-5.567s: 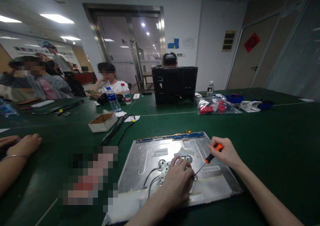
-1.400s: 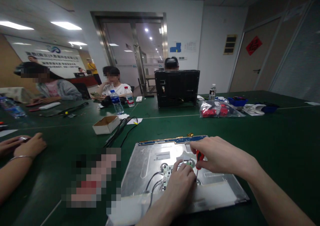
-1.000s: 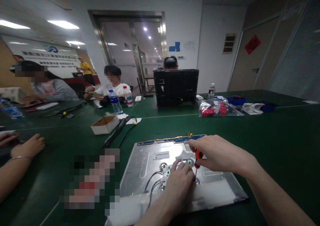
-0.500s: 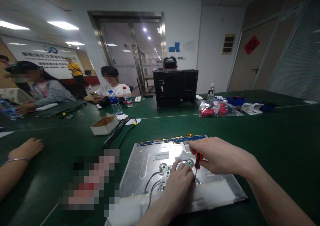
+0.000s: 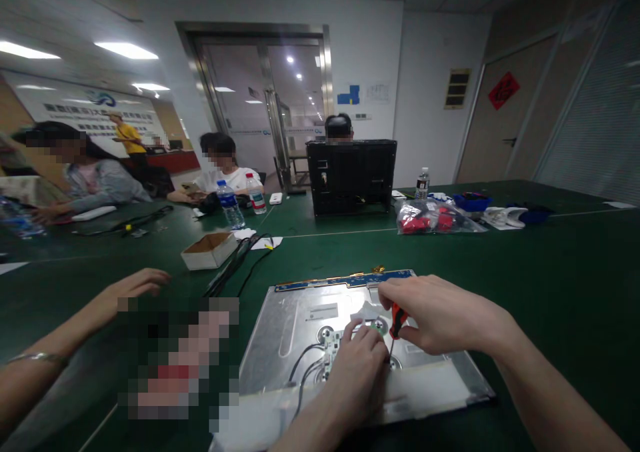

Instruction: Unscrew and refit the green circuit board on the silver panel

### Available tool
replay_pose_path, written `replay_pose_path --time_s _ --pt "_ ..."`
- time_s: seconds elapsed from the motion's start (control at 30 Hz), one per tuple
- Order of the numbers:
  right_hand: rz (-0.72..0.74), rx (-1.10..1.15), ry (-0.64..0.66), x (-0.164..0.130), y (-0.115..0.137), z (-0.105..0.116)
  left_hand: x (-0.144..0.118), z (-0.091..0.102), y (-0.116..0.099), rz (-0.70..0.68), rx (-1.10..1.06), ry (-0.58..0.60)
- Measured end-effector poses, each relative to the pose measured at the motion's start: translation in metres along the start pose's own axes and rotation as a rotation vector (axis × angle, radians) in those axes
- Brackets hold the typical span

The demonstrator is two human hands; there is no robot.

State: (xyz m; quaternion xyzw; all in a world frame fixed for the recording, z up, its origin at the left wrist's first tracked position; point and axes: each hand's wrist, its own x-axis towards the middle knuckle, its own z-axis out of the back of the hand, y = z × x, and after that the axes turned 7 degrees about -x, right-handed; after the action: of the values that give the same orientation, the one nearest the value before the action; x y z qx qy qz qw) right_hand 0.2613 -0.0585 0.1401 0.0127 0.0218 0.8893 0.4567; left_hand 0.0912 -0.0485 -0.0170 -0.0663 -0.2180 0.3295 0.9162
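— While you lean over the table (image 5: pixel 550 265), how many hands do I count, left to right?

— Three. A co-worker's hand (image 5: pixel 131 287) reaches in from the far left, fingers spread, beside a blurred patch. Your left hand (image 5: pixel 361 367) lies curled on the metal panel (image 5: pixel 295 319), pressing on the small circuit board (image 5: pixel 331 347); whether it pinches anything, I cannot tell. Your right hand (image 5: pixel 440 315) is clamped on the one screwdriver (image 5: pixel 397 321), orange grip upright, its tip down at the panel just beside your left fingers.

— What lies around you?

— One cardboard box (image 5: pixel 209 249) and a bundle of black cables (image 5: pixel 235 260) to the left of the panel. Farther back: two water bottles (image 5: pixel 230 204) together and a third (image 5: pixel 422 183) to the right, one black case (image 5: pixel 352 176), one plastic bag (image 5: pixel 430 217) with red parts.

— Where is there room?

— Two black wires (image 5: pixel 306 364) run from the board to the panel's near edge. Green table lies bare to the right of the panel and beyond its far edge with the blue strip (image 5: pixel 345 281).
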Motion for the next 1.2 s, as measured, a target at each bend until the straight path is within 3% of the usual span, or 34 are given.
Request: replay_pose_path --time_s 0.63,0.93,1.2 --pt "-0.078 -0.034 0.005 0.002 0.000 0.000 0.001 0.009 -0.002 0.001 -0.038 0.070" --pt "-0.029 -0.037 0.010 -0.001 0.002 -0.001 0.001 0.011 -0.005 0.016 0.009 0.106" --pt "-0.039 -0.030 0.011 0.001 0.003 0.000 0.000 0.006 -0.001 -0.004 -0.004 0.074"
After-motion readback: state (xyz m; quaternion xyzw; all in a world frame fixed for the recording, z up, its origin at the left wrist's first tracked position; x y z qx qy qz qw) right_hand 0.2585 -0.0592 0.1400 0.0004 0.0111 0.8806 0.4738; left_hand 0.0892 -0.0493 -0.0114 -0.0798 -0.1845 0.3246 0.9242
